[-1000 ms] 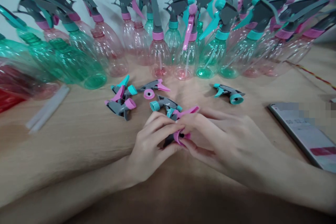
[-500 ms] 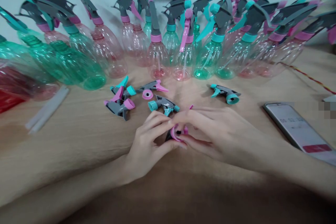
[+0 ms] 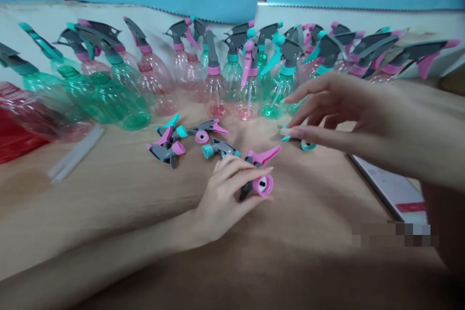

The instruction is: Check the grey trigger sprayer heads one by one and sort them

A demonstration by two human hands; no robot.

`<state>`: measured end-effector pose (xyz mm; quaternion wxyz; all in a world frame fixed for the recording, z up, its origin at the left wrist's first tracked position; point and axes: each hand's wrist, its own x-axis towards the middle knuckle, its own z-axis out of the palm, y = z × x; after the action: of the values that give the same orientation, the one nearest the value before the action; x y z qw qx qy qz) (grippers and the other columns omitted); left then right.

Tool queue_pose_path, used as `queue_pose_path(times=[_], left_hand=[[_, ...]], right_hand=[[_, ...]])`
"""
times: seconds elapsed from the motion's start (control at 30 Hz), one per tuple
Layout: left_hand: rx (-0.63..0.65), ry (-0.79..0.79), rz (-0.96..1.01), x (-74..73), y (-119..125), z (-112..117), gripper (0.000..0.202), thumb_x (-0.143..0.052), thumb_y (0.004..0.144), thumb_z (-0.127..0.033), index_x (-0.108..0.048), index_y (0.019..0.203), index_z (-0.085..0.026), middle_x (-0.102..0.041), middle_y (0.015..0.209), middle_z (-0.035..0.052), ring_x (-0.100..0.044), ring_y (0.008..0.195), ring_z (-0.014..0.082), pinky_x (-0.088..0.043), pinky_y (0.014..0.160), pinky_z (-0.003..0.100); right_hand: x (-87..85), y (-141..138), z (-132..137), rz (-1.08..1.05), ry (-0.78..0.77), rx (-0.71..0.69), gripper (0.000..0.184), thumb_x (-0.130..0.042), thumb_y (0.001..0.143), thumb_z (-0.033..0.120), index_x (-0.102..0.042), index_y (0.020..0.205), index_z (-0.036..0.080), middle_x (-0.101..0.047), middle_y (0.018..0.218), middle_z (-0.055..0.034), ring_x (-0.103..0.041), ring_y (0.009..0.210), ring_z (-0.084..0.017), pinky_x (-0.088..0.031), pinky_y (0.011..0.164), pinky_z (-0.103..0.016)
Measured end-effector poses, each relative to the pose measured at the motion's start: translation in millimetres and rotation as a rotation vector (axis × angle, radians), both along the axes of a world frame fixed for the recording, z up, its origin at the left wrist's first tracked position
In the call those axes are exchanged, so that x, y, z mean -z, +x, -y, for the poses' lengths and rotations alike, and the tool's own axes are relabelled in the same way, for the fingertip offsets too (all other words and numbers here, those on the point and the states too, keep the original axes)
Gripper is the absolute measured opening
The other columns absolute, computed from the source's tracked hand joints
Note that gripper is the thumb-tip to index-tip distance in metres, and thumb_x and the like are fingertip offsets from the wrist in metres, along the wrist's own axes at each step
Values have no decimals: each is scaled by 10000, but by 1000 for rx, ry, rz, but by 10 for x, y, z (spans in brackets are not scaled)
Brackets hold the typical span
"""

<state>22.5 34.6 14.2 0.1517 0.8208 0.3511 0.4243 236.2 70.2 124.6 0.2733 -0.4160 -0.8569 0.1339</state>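
My left hand (image 3: pixel 225 198) grips a pink and grey trigger spray head (image 3: pixel 263 185), its pink collar facing me and a dark hole showing in the white middle. The pink trigger points up and right. My right hand (image 3: pixel 337 111) is raised at the right with fingers apart and nothing visible in them. Below its fingertips lies a teal and grey spray head (image 3: pixel 308 145), partly hidden by the hand. Loose on the table, left of centre, are a teal-collared spray head (image 3: pixel 221 147), a pink one (image 3: pixel 165 152) and others close by.
Several pink and green spray bottles (image 3: pixel 217 92) line the back, most with heads fitted. Open-necked green bottles (image 3: pixel 123 106) and thin white tubes (image 3: pixel 76 155) are at the left. A phone (image 3: pixel 392 184) lies at the right, partly under my right arm.
My right hand has left the pink spray head and moved up and right, opening. My left hand keeps hold of it, its collar now plainly visible. The camera view has tilted upward.
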Motion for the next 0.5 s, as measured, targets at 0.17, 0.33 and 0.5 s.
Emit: queue_pose_path(times=[0.17, 0.33, 0.5], left_hand=[[-58, 117, -120, -87, 454, -381, 376, -669, 799, -326, -597, 1153, -222, -638, 1038, 50, -509, 1000, 216, -386, 865, 381], [-59, 124, -371, -52, 829, -590, 317, -591, 855, -264, -559, 1164, -201, -586, 1165, 61, -471, 1093, 261, -350, 866, 421], [39, 37, -428, 10, 704, -394, 241, -511, 900, -212, -577, 1131, -205, -606, 1138, 43, -494, 1075, 222, -323, 927, 432]], right_hand=[[-62, 189, -58, -40, -7, 52, 394, -596, 807, 435, -516, 1127, 219, -653, 905, -23, -619, 727, -131, -514, 584, -250], [-82, 294, -84, 222, 72, 74, 325, -552, 814, 510, -584, 1018, 259, -666, 890, -12, -619, 675, -143, -482, 526, -260], [-3, 450, -129, 451, -5, 65, 341, -529, 795, 583, -609, 976, 305, -666, 764, 7, -617, 631, -172, -406, 467, -264]])
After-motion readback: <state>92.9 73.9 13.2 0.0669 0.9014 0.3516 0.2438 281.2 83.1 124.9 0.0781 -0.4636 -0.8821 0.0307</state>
